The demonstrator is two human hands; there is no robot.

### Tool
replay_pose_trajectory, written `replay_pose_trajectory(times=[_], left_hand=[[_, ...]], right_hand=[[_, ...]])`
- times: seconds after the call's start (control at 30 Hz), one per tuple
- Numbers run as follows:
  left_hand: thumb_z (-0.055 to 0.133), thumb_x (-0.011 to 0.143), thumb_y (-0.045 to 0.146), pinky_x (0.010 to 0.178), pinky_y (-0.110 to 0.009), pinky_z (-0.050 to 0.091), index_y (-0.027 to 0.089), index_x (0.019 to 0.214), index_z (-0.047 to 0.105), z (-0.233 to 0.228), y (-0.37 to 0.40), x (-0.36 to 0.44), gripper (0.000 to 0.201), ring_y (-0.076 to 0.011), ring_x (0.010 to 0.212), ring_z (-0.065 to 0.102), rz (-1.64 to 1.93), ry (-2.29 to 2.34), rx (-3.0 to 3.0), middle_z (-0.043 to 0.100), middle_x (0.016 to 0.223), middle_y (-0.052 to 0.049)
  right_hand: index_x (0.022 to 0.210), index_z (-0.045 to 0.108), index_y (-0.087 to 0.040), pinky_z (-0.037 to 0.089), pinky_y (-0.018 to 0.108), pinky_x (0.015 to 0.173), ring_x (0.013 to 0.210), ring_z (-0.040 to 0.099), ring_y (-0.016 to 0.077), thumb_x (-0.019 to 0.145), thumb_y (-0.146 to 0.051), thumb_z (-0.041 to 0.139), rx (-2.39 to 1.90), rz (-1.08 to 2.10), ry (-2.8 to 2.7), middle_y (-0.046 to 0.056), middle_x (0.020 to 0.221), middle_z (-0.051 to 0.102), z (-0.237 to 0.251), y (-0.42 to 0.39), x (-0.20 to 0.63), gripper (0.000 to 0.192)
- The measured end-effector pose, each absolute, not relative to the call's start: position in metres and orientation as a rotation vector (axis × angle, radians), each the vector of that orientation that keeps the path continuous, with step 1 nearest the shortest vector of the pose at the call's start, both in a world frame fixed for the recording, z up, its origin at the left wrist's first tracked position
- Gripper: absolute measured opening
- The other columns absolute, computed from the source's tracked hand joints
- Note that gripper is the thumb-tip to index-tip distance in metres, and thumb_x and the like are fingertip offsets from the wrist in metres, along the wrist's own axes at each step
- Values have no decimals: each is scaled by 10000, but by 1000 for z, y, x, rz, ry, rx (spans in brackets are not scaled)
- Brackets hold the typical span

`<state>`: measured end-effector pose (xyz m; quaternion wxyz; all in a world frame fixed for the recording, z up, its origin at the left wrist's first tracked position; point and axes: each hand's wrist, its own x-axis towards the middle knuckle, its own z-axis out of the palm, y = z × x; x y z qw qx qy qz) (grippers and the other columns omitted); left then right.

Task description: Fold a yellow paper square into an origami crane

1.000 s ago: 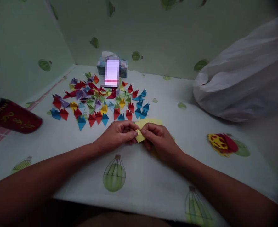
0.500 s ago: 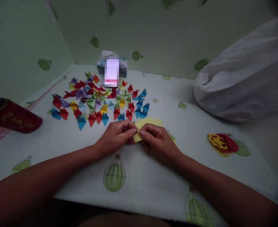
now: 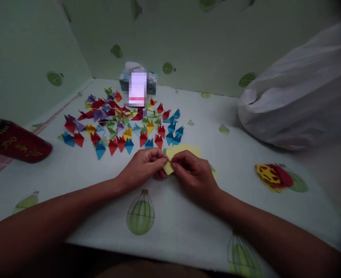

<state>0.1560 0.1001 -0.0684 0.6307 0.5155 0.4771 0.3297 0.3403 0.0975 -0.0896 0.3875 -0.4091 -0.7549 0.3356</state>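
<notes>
A small piece of yellow paper is pinched between my two hands near the middle of the table. My left hand grips its left side with thumb and fingers. My right hand pinches its upper right edge, the fingertips almost meeting those of the left. Behind the hands lie yellow paper sheets, partly covered by my right hand. Beyond them, many folded paper cranes in red, blue, yellow, green and purple are spread over the table. The folds in the held paper are too small to make out.
At the left a dark red can stands tilted in view. A tissue box is at the back, with a blurred lit screen before it. A white plastic bag fills the right. Red and yellow cut-out pieces lie near it.
My right hand has turned slightly and its lower fingers have drawn away from beneath the paper. My left hand stays almost still. The surrounding things have not moved.
</notes>
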Motion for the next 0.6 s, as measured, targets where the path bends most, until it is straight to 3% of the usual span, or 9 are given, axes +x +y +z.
replay_pose_trajectory(times=[0.3,0.6], left_hand=[[643,846,287,545,-204,513,136,803,604,-70,101,156,162,-105,528,631,733,1071,1080,659,597,-1],[695,811,361,541,-197,488,143,784,621,-74,97,157,232,-92,528,603,768,991,976,641,605,10]], right_hand=[[909,633,-191,474,256,647,702,627,138,927,-129,546,-927,581,-2028,32,835,702,-89,99,341,109],[934,651,-161,474,269,594,674,602,156,922,-100,491,-769,405,-2166,56,751,635,-87,100,345,171]])
